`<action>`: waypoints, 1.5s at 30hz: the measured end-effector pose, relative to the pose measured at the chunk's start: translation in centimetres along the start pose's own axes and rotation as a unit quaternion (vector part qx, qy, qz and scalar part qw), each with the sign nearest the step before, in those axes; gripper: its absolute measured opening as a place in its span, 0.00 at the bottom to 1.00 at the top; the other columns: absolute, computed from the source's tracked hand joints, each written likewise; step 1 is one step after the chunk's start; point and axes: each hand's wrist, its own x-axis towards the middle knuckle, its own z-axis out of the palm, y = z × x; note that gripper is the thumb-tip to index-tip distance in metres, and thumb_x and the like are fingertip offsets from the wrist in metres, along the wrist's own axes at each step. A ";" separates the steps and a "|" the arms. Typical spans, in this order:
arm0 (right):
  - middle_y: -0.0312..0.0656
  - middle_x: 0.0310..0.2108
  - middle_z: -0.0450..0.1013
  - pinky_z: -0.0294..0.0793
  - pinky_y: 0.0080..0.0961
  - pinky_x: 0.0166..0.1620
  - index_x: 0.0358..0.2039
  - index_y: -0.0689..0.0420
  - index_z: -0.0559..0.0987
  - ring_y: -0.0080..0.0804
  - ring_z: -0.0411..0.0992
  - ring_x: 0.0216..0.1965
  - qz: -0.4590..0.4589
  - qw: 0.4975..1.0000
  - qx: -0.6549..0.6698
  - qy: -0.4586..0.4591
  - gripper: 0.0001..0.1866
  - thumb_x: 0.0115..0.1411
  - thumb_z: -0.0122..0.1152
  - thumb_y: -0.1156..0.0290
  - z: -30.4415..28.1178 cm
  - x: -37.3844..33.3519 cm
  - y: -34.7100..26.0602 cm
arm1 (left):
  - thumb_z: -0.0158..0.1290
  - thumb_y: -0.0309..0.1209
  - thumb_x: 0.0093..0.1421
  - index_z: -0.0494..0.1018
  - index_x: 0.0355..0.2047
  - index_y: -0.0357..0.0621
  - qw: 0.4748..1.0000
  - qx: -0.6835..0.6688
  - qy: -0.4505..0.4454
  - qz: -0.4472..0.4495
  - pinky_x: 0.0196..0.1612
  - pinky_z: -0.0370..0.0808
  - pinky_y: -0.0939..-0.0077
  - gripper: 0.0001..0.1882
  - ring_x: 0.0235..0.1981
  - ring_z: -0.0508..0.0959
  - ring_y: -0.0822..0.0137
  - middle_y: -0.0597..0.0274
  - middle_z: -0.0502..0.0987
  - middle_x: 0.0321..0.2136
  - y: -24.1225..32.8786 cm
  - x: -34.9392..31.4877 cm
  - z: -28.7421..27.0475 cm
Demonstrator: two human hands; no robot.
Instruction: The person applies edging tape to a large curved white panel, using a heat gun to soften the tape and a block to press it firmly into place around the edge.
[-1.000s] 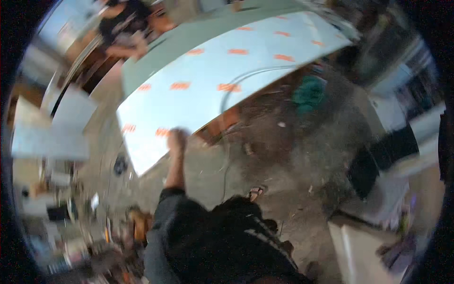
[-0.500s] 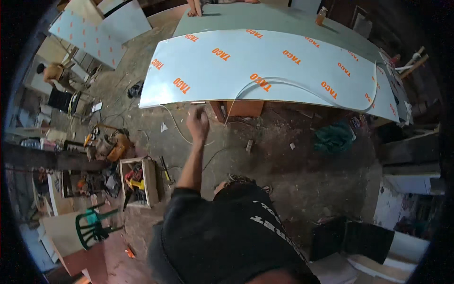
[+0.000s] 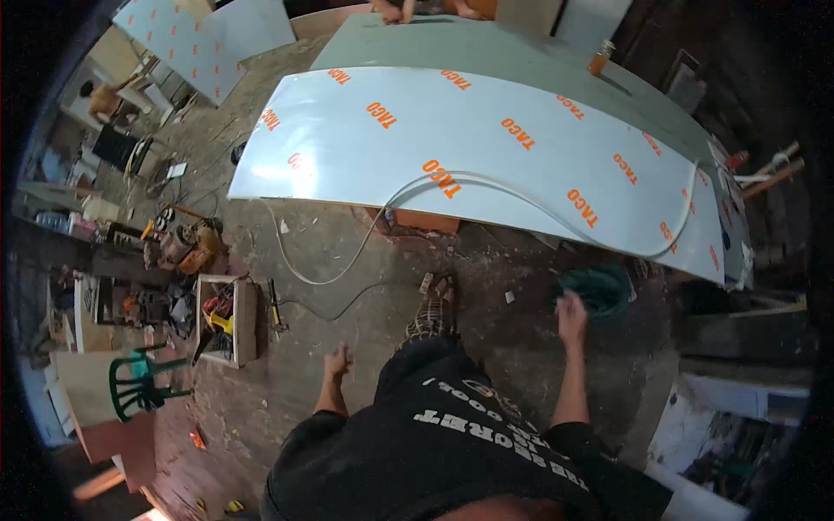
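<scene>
My left hand (image 3: 338, 359) hangs over the floor, apart from the table, with its fingers curled in and nothing visible in them. On the other side my right hand (image 3: 571, 318) is held low, fingers loosely apart and nothing in them; in the picture it overlaps a dark green cloth heap (image 3: 599, 292). Ahead lies a long white board (image 3: 330, 148) with orange printing. A thin pale edging strip (image 3: 530, 193) curves across it, and one loop droops below its near edge. Neither hand touches board or strip.
The board rests on a larger grey-green tabletop (image 3: 486, 52), where a bottle of amber liquid (image 3: 599, 58) stands and a co-worker's hands (image 3: 393, 12) rest at the far edge. At left are an open tool box (image 3: 250, 321), a hammer (image 3: 275, 304) and a green chair (image 3: 143, 382).
My left hand has drawn back from the board's near edge, and my right hand has come into view. The edging strip's loop now hangs lower and wider. My view has shifted.
</scene>
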 end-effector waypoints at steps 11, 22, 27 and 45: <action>0.50 0.48 0.71 0.67 0.41 0.53 0.54 0.59 0.72 0.50 0.68 0.49 -0.337 0.907 -0.246 -0.058 0.25 0.56 0.60 0.67 12.8 20.9 -20.0 | 0.47 0.49 0.64 0.71 0.50 0.38 0.883 -0.399 0.172 0.174 0.31 0.73 0.69 0.26 0.34 0.78 0.64 0.57 0.78 0.37 27.1 9.6 -8.4; 0.53 0.31 0.71 0.70 0.43 0.37 0.35 0.60 0.76 0.55 0.71 0.35 -0.267 0.861 -0.328 -0.284 0.09 0.62 0.54 0.67 4.8 18.3 -14.4 | 0.50 0.46 0.64 0.75 0.51 0.45 0.919 -0.320 0.152 0.172 0.30 0.71 0.74 0.22 0.31 0.75 0.72 0.63 0.79 0.38 32.6 7.5 -6.1; 0.54 0.28 0.71 0.68 0.44 0.33 0.34 0.58 0.75 0.57 0.71 0.30 -0.163 0.865 -0.349 -0.322 0.09 0.60 0.56 0.65 -3.1 14.7 -8.3 | 0.51 0.46 0.64 0.75 0.50 0.42 0.899 -0.364 0.178 0.166 0.28 0.72 0.76 0.22 0.29 0.75 0.71 0.62 0.79 0.37 32.5 6.3 -2.8; 0.41 0.24 0.69 0.64 0.23 0.28 0.41 0.57 0.76 0.24 0.64 0.24 -0.078 0.886 -0.214 -0.405 0.09 0.64 0.58 0.66 -13.1 15.4 2.3 | 0.54 0.36 0.63 0.73 0.47 0.27 0.814 -0.498 0.209 0.212 0.38 0.80 0.68 0.21 0.35 0.81 0.61 0.51 0.79 0.37 36.1 3.9 10.6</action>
